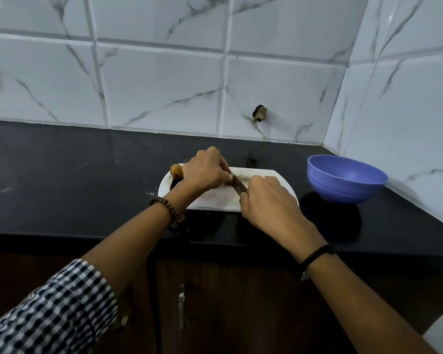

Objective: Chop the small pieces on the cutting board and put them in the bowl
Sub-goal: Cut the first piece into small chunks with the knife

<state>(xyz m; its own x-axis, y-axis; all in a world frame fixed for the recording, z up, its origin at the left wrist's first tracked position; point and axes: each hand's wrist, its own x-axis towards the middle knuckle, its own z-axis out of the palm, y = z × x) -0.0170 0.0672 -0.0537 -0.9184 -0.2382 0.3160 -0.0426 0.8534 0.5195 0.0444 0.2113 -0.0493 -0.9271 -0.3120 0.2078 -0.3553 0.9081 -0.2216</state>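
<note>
While right hand [266, 203] clamps the knife [239, 186], left hand [205, 171] pinches a half-hidden piece [230, 179], bowl [345, 178] right of cutting board [212, 200].

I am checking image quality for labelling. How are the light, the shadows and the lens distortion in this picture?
Head view: dim, bluish light; the wide lens bends the wall tiles; the bowl casts a dark shadow on the glossy counter; the left hand and right hand hide the cutting board's middle.
</note>
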